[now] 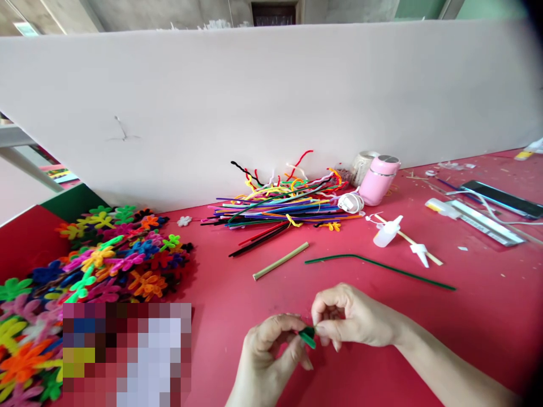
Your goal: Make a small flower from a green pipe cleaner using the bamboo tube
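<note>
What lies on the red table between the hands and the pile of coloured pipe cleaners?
In the head view, a pale wooden stick and a long green pipe cleaner lie there.

Single head view, looking forward and down across the red bench (487,316) toward the white board (271,102) at its far edge; both hands close, at the near edge

Pipe-cleaner flowers (106,254) heap left; a pink bottle (379,180) stands beside loose stems (275,206).
</note>
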{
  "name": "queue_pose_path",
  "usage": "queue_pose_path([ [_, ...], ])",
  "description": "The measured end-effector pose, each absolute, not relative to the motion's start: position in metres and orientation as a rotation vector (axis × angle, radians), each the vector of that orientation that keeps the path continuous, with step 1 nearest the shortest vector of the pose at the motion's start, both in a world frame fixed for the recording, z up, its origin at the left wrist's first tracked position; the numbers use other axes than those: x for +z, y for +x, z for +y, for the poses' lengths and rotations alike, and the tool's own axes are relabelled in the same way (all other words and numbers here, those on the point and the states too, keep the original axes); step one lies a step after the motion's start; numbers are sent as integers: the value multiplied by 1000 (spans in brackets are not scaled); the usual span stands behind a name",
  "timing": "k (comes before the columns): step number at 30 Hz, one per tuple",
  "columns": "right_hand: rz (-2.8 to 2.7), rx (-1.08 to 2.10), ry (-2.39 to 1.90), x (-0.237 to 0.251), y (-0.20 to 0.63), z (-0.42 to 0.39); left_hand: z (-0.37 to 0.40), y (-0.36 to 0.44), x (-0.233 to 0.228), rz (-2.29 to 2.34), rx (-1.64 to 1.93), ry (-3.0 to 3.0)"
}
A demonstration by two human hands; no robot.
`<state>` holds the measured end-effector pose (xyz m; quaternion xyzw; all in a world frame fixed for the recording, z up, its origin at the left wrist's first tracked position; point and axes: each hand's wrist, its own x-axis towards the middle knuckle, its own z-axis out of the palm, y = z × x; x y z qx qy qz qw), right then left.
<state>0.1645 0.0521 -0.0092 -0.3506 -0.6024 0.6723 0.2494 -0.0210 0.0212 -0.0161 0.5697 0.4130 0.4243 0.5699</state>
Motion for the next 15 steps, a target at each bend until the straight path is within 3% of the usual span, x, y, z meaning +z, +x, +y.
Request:
queue_pose_path([
  [8,-1877,1284,-1097,-5,157,52,22,-18,-20,1030,947,1021],
  [15,-1883,1060,-1112,-7,146,43,25,-17,-22,1023,1028,952],
])
